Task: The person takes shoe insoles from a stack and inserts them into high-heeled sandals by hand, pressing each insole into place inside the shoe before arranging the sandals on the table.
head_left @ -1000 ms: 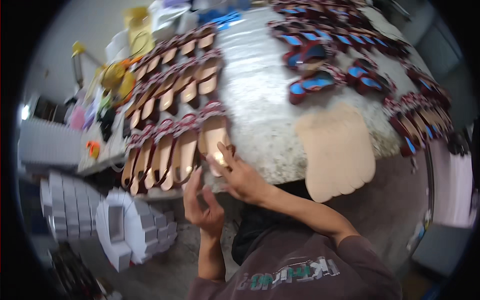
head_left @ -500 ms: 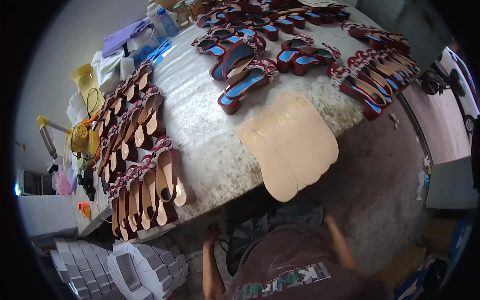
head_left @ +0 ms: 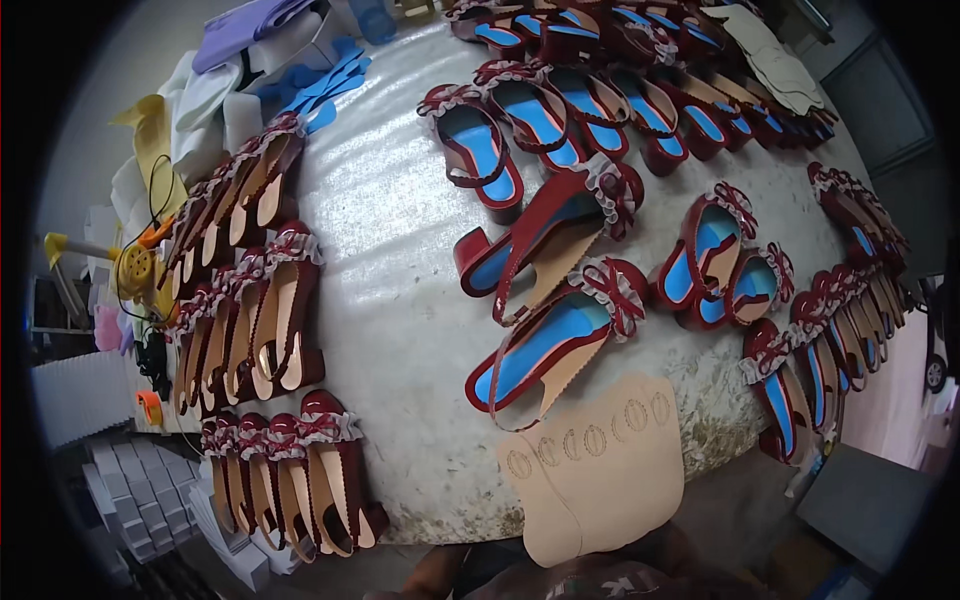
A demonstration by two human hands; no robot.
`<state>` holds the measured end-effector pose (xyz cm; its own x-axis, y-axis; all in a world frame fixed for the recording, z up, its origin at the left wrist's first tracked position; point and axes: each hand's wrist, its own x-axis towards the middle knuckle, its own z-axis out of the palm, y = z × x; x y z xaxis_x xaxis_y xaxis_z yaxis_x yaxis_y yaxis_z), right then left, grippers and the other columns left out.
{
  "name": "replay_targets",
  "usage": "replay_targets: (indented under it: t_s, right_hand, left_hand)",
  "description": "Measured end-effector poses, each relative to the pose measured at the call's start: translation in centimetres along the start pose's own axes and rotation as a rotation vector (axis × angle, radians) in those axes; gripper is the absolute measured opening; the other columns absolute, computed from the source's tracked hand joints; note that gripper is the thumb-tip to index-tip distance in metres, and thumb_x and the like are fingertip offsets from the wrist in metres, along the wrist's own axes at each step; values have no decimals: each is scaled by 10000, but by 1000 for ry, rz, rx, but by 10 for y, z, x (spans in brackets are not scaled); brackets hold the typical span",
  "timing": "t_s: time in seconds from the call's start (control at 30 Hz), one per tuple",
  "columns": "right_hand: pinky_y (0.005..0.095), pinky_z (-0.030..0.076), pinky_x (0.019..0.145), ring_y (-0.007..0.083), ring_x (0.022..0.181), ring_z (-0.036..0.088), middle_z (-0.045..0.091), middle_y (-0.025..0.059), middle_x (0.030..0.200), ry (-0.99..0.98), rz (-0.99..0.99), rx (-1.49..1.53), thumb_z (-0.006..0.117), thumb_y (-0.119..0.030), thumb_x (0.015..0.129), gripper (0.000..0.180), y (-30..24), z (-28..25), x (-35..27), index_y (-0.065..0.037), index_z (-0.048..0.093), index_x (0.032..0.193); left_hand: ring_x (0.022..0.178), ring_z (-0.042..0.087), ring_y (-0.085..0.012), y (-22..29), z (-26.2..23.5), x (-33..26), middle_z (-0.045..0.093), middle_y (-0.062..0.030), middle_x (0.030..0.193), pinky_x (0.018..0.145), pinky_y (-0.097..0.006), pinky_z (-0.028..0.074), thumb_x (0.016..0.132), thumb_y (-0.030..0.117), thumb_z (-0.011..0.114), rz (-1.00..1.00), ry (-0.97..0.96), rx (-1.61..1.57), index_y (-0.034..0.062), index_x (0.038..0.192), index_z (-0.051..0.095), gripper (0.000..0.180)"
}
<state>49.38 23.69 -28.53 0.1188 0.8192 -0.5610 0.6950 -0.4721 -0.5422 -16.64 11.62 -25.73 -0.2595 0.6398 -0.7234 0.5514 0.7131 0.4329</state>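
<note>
My left hand is at the lower edge, beside the table front, dim and partly cut off. My right hand is a dark patch by the right corner of the beige insole sheets; its fingers are hidden. These sheets lie flat at the table's front edge, overhanging it slightly, with oval stamped marks along their far side. Just beyond them rests a dark red heeled sandal with a ruffled bow and blue insole. Another red sandal lies tipped on its side behind it.
Rows of red sandals with beige insoles line the table's left side. More sandals with blue insoles stand at the back and right. Blue cut pieces and a purple cloth sit far left; grey-white boxes are stacked below.
The view has moved closer over the table and turned, so the sandals appear larger and the insole sheets lower. My forearms, earlier hanging at my sides, are now mostly out of sight.
</note>
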Motion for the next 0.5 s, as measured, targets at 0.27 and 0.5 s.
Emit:
replay_targets:
  t_s: [0.27, 0.5]
  right_hand:
    - [389, 534, 913, 333, 1047, 709, 716, 232, 1163, 105, -191, 106, 560, -389, 1037, 505, -26, -4, 102, 61, 639, 1252]
    - [382, 534, 918, 321, 1052, 710, 719, 220, 1168, 59, -239, 94, 565, -396, 1037, 519, -124, -20, 88, 72, 636, 1249]
  left_hand:
    - [998, 683, -297, -64, 96, -9, 698, -116, 1201, 909, -430, 533, 1069, 420, 479, 340, 486, 112, 39, 1390, 577, 507]
    - [890, 718, -275, 61, 79, -3, 740, -98, 1110, 856, -415, 556, 1073, 405, 481, 453, 791, 207, 20, 1359, 596, 493]
